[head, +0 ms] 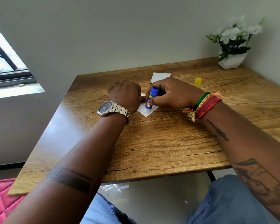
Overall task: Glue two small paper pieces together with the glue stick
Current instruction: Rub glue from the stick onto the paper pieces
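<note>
A small white paper piece [143, 109] lies on the wooden table [160, 143]. My left hand [125, 95] rests on its left side with curled fingers, pressing it down. My right hand [171, 94] grips a blue glue stick [150, 99], tilted, with its white tip down on the paper. A second white paper piece [159, 77] lies flat just behind my right hand, partly hidden by it. The yellow glue cap [198, 81] stands on the table to the right of that paper.
A white pot with white flowers [233, 59] stands in the far right corner against the wall. A window [5, 62] is at the left. The table's near edge is above my knees; a red cushion [2, 201] lies at lower left.
</note>
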